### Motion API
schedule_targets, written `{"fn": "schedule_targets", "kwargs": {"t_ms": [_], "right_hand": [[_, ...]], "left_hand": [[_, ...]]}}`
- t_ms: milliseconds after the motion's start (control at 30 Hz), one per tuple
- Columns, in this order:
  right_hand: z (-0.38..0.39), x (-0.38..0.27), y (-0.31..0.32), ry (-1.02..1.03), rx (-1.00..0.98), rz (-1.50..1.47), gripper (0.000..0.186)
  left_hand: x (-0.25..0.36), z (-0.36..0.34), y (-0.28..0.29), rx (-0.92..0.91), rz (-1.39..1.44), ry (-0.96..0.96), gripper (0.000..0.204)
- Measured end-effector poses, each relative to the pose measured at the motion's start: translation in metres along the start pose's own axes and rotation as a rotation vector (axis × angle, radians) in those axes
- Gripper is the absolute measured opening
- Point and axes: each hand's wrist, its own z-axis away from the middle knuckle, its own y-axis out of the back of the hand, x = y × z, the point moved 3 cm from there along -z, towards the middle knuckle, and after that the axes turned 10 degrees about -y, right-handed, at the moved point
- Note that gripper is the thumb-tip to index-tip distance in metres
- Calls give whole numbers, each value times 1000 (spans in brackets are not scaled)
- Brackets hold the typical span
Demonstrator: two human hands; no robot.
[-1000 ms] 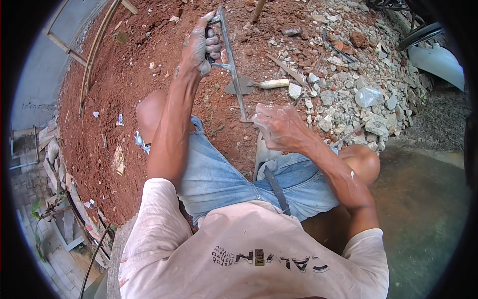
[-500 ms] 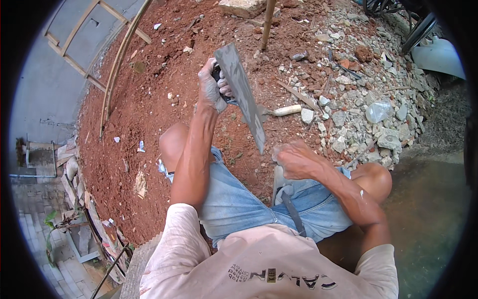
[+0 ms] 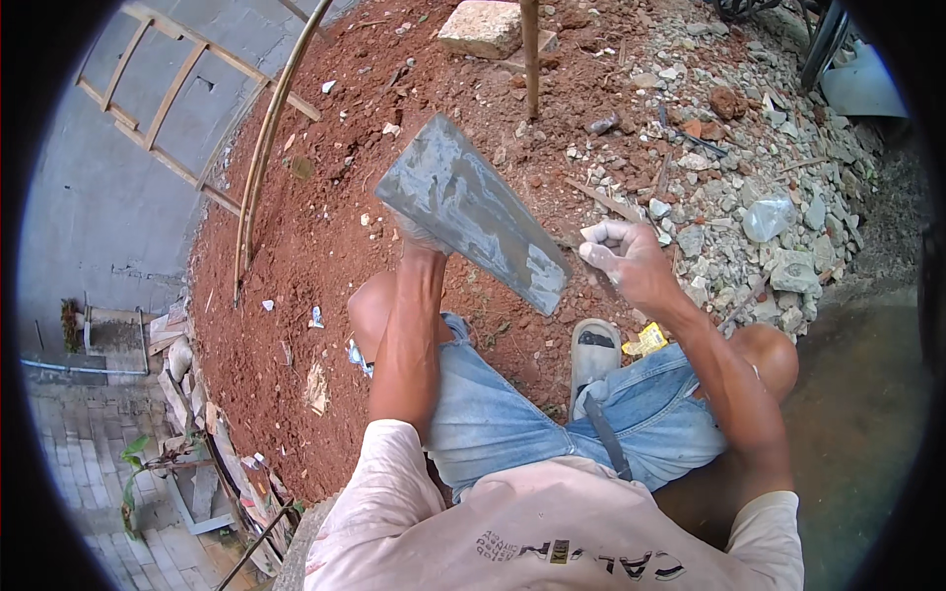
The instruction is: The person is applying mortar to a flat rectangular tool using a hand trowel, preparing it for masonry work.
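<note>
Plastering trowel raised over red soil, its flat face turned up toward the wearer's eyes, hangs from the left hand, whose fingers are mostly hidden behind the blade; they appear wrapped around a handle out of sight on the back, a hold that would leave the whole working face free. On the right hand, the fingers curl with the thumb brought near the forefinger, just beyond the blade's lower end and seemingly apart from it; whether a small pale bit sits between those tips cannot be told. Both forearms reach forward between and over the bent knees, an arrangement that likely steadies the tool in front of the body. Long and straight-edged, the blade slants from upper left down toward the right fingers, dull grey and smeared with pale, wet-looking streaks, thickest along the middle and near that lower end. Below the right fingers, closer to the body, lie a light sandal with a dark strap and a yellow wrapper. Off to their right spreads broken rubble holding a clear plastic bag; beyond the left fingers, farther out, stand a wooden stake and a pale block.
</note>
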Motion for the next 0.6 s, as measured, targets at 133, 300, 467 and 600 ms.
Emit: {"fn": "schedule_targets", "kwargs": {"t_ms": [133,300,467,600], "right_hand": [[-6,1,-19,-86,73,-324,12],[3,-10,-12,-46,146,-407,13],[7,-20,1,33,118,-542,10],[3,-36,25,168,0,-617,11]], "left_hand": [[-28,20,-8,-21,-57,109,48],[-61,48,-51,-95,-407,111,39],[-79,71,-69,-150,-533,229,25],[-82,63,-57,-1,-365,347,30]]}}
